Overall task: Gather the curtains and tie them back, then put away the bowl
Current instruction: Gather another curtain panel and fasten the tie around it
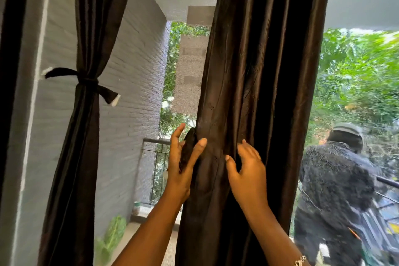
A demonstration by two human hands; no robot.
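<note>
Two dark brown curtains hang at a screened window. The left curtain (84,114) is gathered and bound by a dark tie-back (86,81) fixed to the wall. The right curtain (259,71) hangs bunched in the middle of the view. My left hand (183,162) sits at its left edge and holds a dark strip of fabric (188,149) between thumb and fingers. My right hand (246,168) presses on the folds from the right, fingers curved against the cloth. No bowl is in view.
Behind the mesh screen lies a balcony with a grey brick wall (133,93), a metal railing (157,153) and potted plants (112,235). A person in a dark patterned top (336,190) stands outside at the right. Green trees fill the background.
</note>
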